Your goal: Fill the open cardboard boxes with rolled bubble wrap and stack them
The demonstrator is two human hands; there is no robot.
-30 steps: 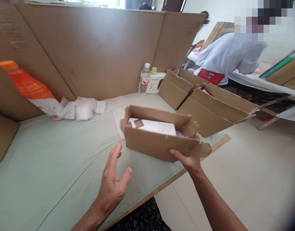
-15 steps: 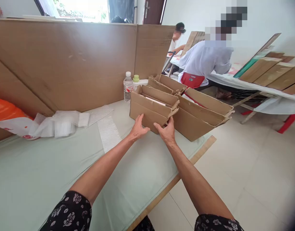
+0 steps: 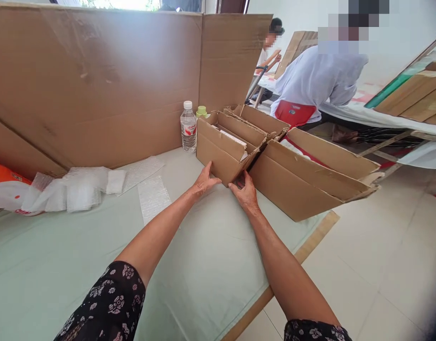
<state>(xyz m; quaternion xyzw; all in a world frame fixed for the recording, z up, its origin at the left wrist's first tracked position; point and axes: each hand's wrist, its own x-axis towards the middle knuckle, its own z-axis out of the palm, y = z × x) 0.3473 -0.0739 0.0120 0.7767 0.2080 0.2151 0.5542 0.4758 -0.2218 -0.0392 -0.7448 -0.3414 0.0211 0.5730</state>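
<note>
Both my hands are on a small open-topped cardboard box (image 3: 220, 154) that stands upright on the cloth-covered table. My left hand (image 3: 204, 182) presses its fingers on the front face, with the thumb low and pointing right. Around the near right corner, my right hand (image 3: 245, 193) has its fingers on the side and its thumb at the front. White flat items (image 3: 232, 137) show inside the box. A longer cardboard box (image 3: 292, 177) stands close on the right, holding something red and white. Behind them is another open cardboard box (image 3: 262, 118).
A water bottle (image 3: 188, 131) and a green-capped container (image 3: 201, 112) stand behind the box. Bubble wrap pieces (image 3: 83, 192) and an orange-and-white bag (image 3: 8, 189) lie left. A tall cardboard panel (image 3: 132, 85) lines the back. Two people (image 3: 310, 76) sit beyond; the table edge (image 3: 317, 234) is right.
The view has tipped down and come nearer the boxes. The small box has shifted slightly back, and its right side shows more. Both hands remain on it.
</note>
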